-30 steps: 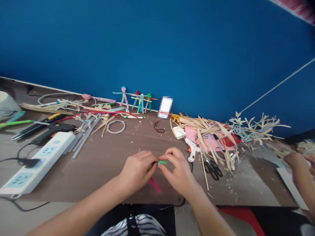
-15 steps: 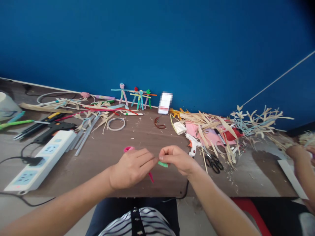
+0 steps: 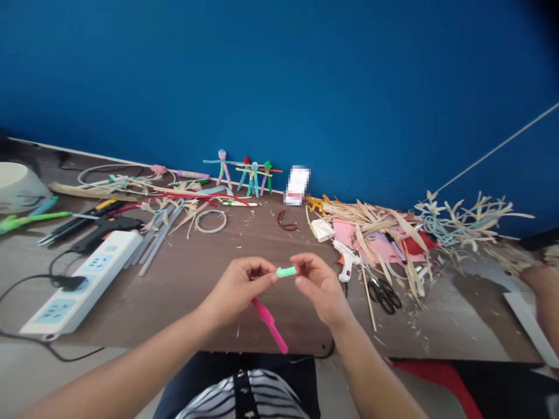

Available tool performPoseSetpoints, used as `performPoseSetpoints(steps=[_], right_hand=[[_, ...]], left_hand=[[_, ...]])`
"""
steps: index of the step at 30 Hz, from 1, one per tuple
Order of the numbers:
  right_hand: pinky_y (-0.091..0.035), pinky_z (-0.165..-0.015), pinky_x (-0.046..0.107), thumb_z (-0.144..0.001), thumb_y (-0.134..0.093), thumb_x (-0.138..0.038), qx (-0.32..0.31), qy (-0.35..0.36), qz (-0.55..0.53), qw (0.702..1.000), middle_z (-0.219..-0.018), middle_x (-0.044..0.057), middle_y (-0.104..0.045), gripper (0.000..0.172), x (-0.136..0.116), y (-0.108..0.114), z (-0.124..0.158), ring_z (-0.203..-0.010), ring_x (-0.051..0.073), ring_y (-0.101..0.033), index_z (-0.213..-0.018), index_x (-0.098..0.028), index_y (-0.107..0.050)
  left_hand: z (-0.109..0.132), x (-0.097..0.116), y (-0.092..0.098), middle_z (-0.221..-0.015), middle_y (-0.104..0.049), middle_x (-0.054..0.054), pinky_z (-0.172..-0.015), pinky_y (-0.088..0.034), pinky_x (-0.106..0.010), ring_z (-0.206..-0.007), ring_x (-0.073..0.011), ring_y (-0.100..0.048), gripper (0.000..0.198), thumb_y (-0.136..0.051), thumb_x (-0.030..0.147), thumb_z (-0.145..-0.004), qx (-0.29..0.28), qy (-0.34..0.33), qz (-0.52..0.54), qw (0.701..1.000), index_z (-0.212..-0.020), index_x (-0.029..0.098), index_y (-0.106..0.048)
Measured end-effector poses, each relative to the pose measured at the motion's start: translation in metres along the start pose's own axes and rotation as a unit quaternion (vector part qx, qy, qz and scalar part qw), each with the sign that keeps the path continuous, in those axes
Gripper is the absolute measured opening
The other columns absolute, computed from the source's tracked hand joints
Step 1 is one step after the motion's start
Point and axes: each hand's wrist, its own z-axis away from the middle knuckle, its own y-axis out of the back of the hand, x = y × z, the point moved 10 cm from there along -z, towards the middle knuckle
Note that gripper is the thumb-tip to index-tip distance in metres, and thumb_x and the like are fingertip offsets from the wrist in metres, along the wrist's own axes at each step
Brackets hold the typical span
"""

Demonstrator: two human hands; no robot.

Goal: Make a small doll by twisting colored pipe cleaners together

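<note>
A short mint-green coil of pipe cleaner (image 3: pixel 286 272) lies level between my two hands above the table. My left hand (image 3: pixel 244 285) pinches its left end between thumb and fingertips. Below that hand, a bright pink pipe cleaner (image 3: pixel 271 326), doubled along part of its length, slants down toward the table's front edge. Where it joins the green coil is hidden by my fingers. My right hand (image 3: pixel 322 285) has its thumb and index finger parted around the coil's right end; whether they touch it I cannot tell.
Pipe-cleaner figures (image 3: pixel 254 179) stand by the blue wall. A white power strip (image 3: pixel 87 285) and black glue gun (image 3: pixel 107 226) lie left. Right are a white glue gun (image 3: pixel 346 261), scissors (image 3: pixel 384 295) and dried strips (image 3: pixel 367 218). Another person's arm (image 3: pixel 544 291) is far right.
My hands have turned and the right fingers have spread, so the green coil now shows fully. The pink pipe cleaner has swung down into view below my left hand.
</note>
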Motion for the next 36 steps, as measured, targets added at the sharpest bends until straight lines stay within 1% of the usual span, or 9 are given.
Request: performPoseSetpoints(steps=[5, 11, 19, 22, 27, 31, 33, 34, 36], right_hand=[[-0.04, -0.069, 0.027, -0.071, -0.055, -0.019, -0.038, 0.1, 0.134, 0.985, -0.079, 0.002, -0.049, 0.014, -0.027, -0.012, 0.006, -0.075, 0.014, -0.048, -0.085, -0.02, -0.054], [-0.039, -0.07, 0.027, -0.072, -0.054, -0.014, -0.069, 0.131, 0.221, 0.964, -0.078, 0.001, -0.049, 0.009, -0.044, -0.021, 0.008, -0.075, 0.014, -0.048, -0.079, -0.019, -0.054], [-0.038, -0.068, 0.027, -0.075, -0.052, -0.017, -0.075, 0.128, 0.264, 0.953, -0.077, 0.002, -0.049, 0.002, -0.045, -0.021, 0.008, -0.074, 0.014, -0.047, -0.077, -0.018, -0.052], [-0.037, -0.066, 0.026, -0.076, -0.05, -0.015, -0.065, 0.119, 0.255, 0.957, -0.075, 0.001, -0.049, 0.003, -0.043, -0.02, 0.009, -0.072, 0.013, -0.047, -0.076, -0.018, -0.051], [-0.037, -0.064, 0.024, -0.075, -0.05, -0.014, -0.036, 0.111, 0.222, 0.968, -0.074, 0.001, -0.049, 0.004, -0.041, -0.018, 0.012, -0.07, 0.013, -0.047, -0.075, -0.018, -0.052], [-0.035, -0.063, 0.022, -0.074, -0.05, -0.013, -0.012, 0.066, 0.183, 0.981, -0.07, -0.001, -0.047, 0.005, -0.03, -0.016, 0.014, -0.066, 0.011, -0.045, -0.071, -0.017, -0.051], [-0.035, -0.061, 0.021, -0.074, -0.051, -0.016, -0.001, 0.013, 0.146, 0.989, -0.066, -0.003, -0.046, 0.006, -0.017, -0.014, 0.015, -0.062, 0.01, -0.042, -0.068, -0.017, -0.05], [-0.034, -0.059, 0.021, -0.074, -0.051, -0.018, 0.006, -0.019, 0.118, 0.993, -0.064, -0.003, -0.046, 0.006, -0.008, -0.013, 0.015, -0.061, 0.01, -0.042, -0.068, -0.017, -0.05], [-0.035, -0.058, 0.02, -0.073, -0.053, -0.021, 0.023, -0.071, 0.048, 0.996, -0.065, -0.003, -0.047, 0.004, 0.008, -0.011, 0.016, -0.06, 0.009, -0.042, -0.072, -0.017, -0.051]], left_hand=[[0.002, -0.009, -0.015, -0.047, -0.047, 0.004, -0.035, -0.025, -0.015, -0.038, -0.0034, -0.037, 0.019, -0.063, 0.031, -0.062, -0.07, 0.054, 0.065, 0.994, -0.064, 0.013, -0.058], [0.005, -0.008, -0.02, -0.043, -0.045, 0.006, -0.034, -0.024, -0.016, -0.034, -0.0032, -0.035, 0.016, -0.061, 0.03, -0.064, -0.1, 0.064, 0.036, 0.992, -0.063, 0.014, -0.057], [0.008, 0.027, -0.009, -0.059, -0.058, 0.0, -0.048, -0.035, -0.019, -0.054, -0.009, -0.049, 0.012, -0.055, 0.023, -0.071, -0.032, -0.102, -0.169, 0.98, -0.067, 0.014, -0.061], [0.018, 0.044, -0.011, -0.061, -0.058, -0.001, -0.053, -0.037, -0.021, -0.057, -0.0106, -0.051, 0.014, -0.05, 0.021, -0.075, -0.002, -0.215, -0.28, 0.936, -0.072, 0.016, -0.063], [0.048, 0.068, -0.021, -0.065, -0.06, -0.003, -0.058, -0.038, -0.023, -0.062, -0.0116, -0.05, 0.013, -0.048, 0.014, -0.076, 0.056, -0.423, -0.402, 0.81, -0.079, 0.016, -0.061], [0.063, 0.07, -0.028, -0.068, -0.062, -0.003, -0.057, -0.038, -0.023, -0.062, -0.0122, -0.05, 0.015, -0.052, 0.01, -0.074, 0.074, -0.496, -0.458, 0.734, -0.084, 0.016, -0.061], [0.061, 0.069, -0.028, -0.069, -0.062, -0.003, -0.058, -0.038, -0.023, -0.064, -0.0124, -0.051, 0.016, -0.052, 0.01, -0.073, 0.073, -0.494, -0.447, 0.743, -0.085, 0.017, -0.061], [0.056, 0.067, -0.026, -0.069, -0.063, -0.003, -0.06, -0.039, -0.023, -0.065, -0.0124, -0.052, 0.016, -0.053, 0.011, -0.073, 0.073, -0.478, -0.423, 0.766, -0.085, 0.017, -0.062], [0.038, 0.059, -0.015, -0.068, -0.062, -0.002, -0.06, -0.04, -0.023, -0.064, -0.0118, -0.052, 0.012, -0.053, 0.014, -0.074, 0.072, -0.394, -0.34, 0.851, -0.08, 0.018, -0.063]])
